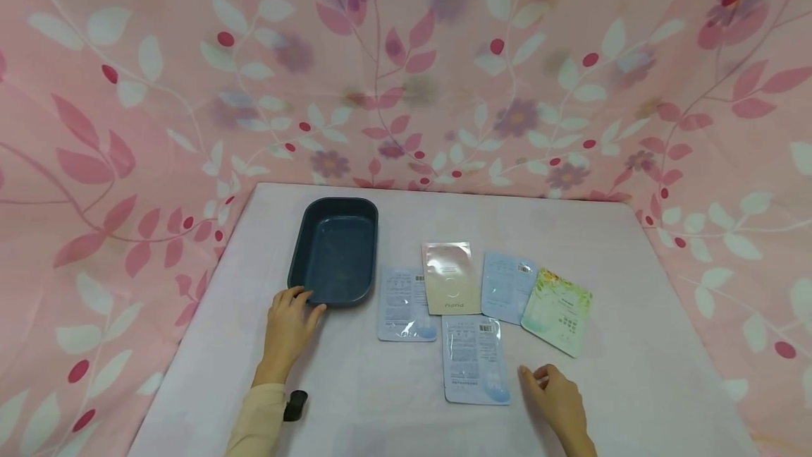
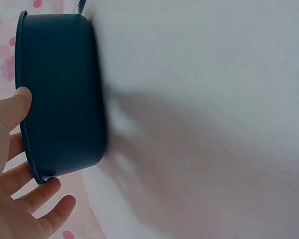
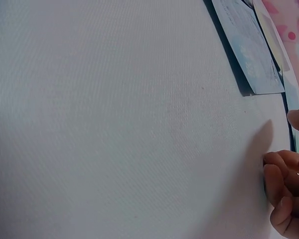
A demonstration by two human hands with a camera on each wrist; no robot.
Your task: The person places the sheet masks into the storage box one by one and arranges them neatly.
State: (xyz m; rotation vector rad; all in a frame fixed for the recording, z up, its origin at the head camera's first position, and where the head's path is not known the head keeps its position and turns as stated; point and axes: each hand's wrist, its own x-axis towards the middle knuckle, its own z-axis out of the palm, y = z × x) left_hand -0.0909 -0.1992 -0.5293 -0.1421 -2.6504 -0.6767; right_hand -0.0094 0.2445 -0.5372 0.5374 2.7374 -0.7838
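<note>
A dark blue rectangular dish [image 1: 341,259] with rounded corners sits at the left of the table, nothing inside it. My left hand [image 1: 290,326] holds its near left corner, thumb at the rim and some fingers partly hidden behind it in the left wrist view. To the right lie flat sheet mask packets: a gold-pink one [image 1: 452,277], a green flowered one [image 1: 558,312] and three light blue ones, the nearest blue packet [image 1: 476,358] lying lowest. Just right of that one, my right hand [image 1: 558,400] hovers low with loosely curled fingers, holding nothing.
The table [image 1: 380,400] has a pale cloth over it. Pink floral fabric [image 1: 406,76] hangs behind and along both sides. Another blue packet [image 1: 406,309] lies close to the dish's right side; a further blue packet [image 1: 506,286] lies between the gold-pink and green ones.
</note>
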